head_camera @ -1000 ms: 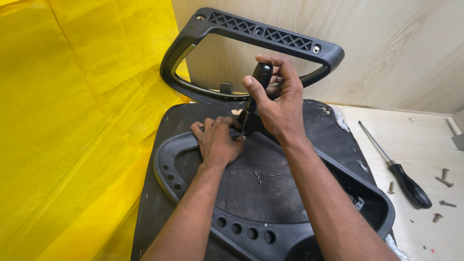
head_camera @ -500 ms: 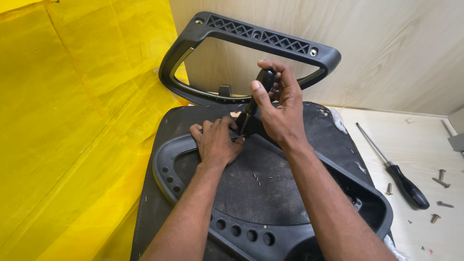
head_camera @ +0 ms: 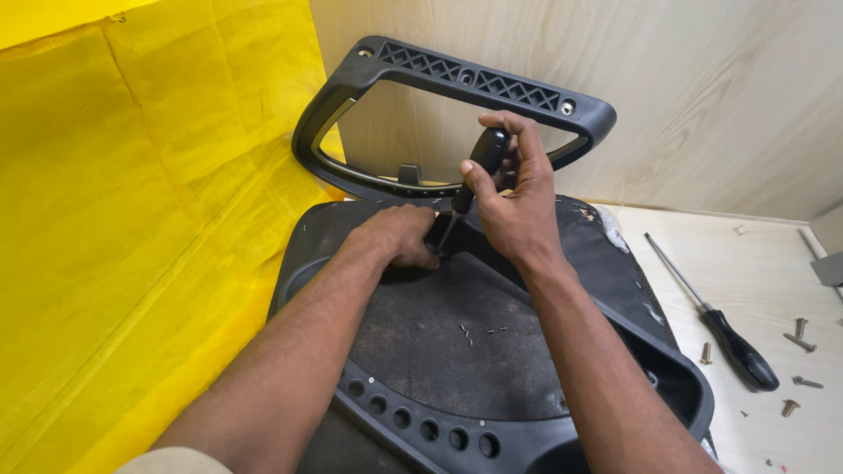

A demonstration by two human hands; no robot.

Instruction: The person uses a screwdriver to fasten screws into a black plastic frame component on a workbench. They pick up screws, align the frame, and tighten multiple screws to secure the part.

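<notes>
My right hand (head_camera: 514, 206) grips the black handle of a screwdriver (head_camera: 479, 167), its shaft angled down to a spot on the upturned black chair seat (head_camera: 457, 342). My left hand (head_camera: 399, 235) rests on the seat right beside the screwdriver tip, fingers curled around a small part that I cannot make out. A black plastic armrest frame (head_camera: 465, 75) stands behind both hands, leaning on the wooden wall.
A second black-handled screwdriver (head_camera: 716, 312) lies on the pale wooden floor to the right, with several loose screws (head_camera: 799, 338) near it. Yellow cloth (head_camera: 132, 219) covers the left side. A few tiny screws (head_camera: 474, 332) lie on the seat's underside.
My right hand has turned a little on the screwdriver handle and the view has shifted slightly. My left hand stays at the same spot by the tip.
</notes>
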